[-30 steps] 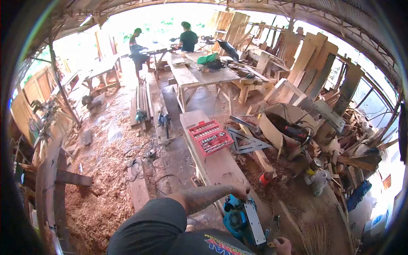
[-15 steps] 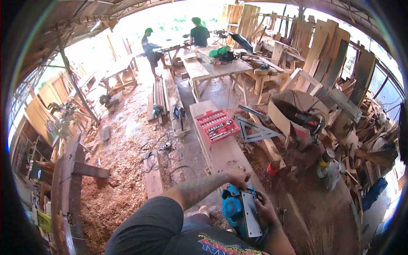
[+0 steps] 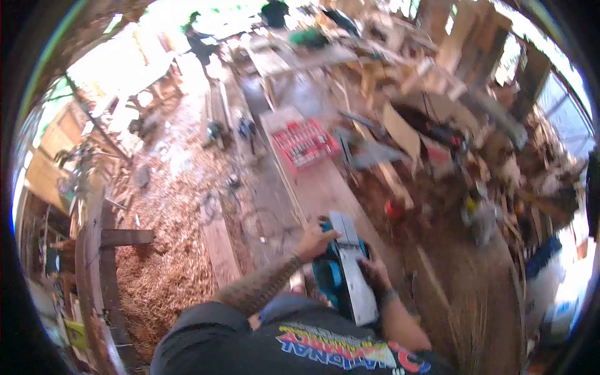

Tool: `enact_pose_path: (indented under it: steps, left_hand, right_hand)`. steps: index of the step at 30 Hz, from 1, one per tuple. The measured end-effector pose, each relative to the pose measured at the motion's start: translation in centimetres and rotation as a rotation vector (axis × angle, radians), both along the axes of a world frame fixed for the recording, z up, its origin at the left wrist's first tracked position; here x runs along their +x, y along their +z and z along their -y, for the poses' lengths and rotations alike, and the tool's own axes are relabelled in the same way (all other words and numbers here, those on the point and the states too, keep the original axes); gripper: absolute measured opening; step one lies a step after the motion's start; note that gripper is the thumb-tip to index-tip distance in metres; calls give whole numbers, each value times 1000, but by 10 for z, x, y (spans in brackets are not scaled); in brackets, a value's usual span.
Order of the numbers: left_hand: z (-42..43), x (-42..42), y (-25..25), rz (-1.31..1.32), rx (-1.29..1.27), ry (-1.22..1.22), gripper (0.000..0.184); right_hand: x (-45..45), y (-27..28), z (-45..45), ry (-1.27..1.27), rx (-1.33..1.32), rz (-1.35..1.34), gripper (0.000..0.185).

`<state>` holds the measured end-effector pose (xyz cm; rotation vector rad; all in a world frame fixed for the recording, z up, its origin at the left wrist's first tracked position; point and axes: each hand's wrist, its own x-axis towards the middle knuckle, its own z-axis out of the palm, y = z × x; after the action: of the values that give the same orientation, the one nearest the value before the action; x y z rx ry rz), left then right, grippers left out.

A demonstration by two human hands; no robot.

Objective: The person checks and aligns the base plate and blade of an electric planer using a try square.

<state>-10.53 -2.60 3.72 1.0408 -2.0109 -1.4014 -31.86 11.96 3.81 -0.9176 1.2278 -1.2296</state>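
A teal electric planer (image 3: 328,275) is in front of my body over the near end of a wooden plank (image 3: 319,194), its pale metal sole (image 3: 357,287) facing up. My left hand (image 3: 315,241) is closed on the front end of the planer, the thumb by the front sole plate. My right hand (image 3: 375,276) is wrapped round its right side, the fingers partly hidden and blurred. Farther along the plank lies an open red socket set case (image 3: 304,145) with several metal pieces in it. A grey triangular square (image 3: 369,152) is just right of the case.
Wood shavings (image 3: 165,269) cover the floor on the left, with power tools and cords among boards. A cardboard box (image 3: 403,131) stands right of the plank, a red container (image 3: 394,209) nearer. Scrap wood lines the right side. Two people (image 3: 274,14) are at the far tables.
The planer has tipped over so more of its sole faces up, and it sits farther forward. My left hand has shifted to the planer's front left. The view has tilted downward and blurred.
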Motion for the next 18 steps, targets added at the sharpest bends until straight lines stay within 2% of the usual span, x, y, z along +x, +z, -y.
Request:
enact_pose_path:
  steps: [1, 2, 3, 5, 7, 8, 11, 12, 15, 17, 18]
  left_hand:
    - [-15, 6, 13, -43, 131, 32, 49]
    - [-30, 12, 26, -86, 258, 73, 63]
    - [-42, 14, 21, -143, 417, 98, 79]
    - [-51, 4, 59, -309, 460, 18, 99]
    - [-50, -1, 52, -359, 422, 8, 101]
    - [-46, 1, 56, -387, 512, -14, 103]
    - [-19, 13, 50, -182, 613, -49, 99]
    - [-18, 11, 55, -167, 615, -57, 84]
    - [-15, 7, 33, -349, 1026, -77, 66]
    - [-21, 5, 20, -405, 1129, -108, 64]
    - [-25, 5, 16, -409, 1152, -115, 65]
  right_hand:
    - [6, 0, -3, -81, -5, 193, 73]
    - [7, 11, -3, -98, 30, 217, 73]
    - [0, -20, 0, -89, 38, 210, 74]
    - [-1, -17, 2, -137, 93, 203, 77]
    - [-2, -12, 4, -169, 126, 224, 78]
    - [0, -10, 6, -181, 131, 217, 79]
    - [5, 12, 8, -224, 118, 80, 76]
    - [6, 37, 5, -240, 126, 47, 75]
    - [-10, 45, 0, -247, 153, 55, 64]
    - [-12, 77, -9, -244, 234, 27, 58]
    - [-17, 74, -12, -214, 250, -38, 48]
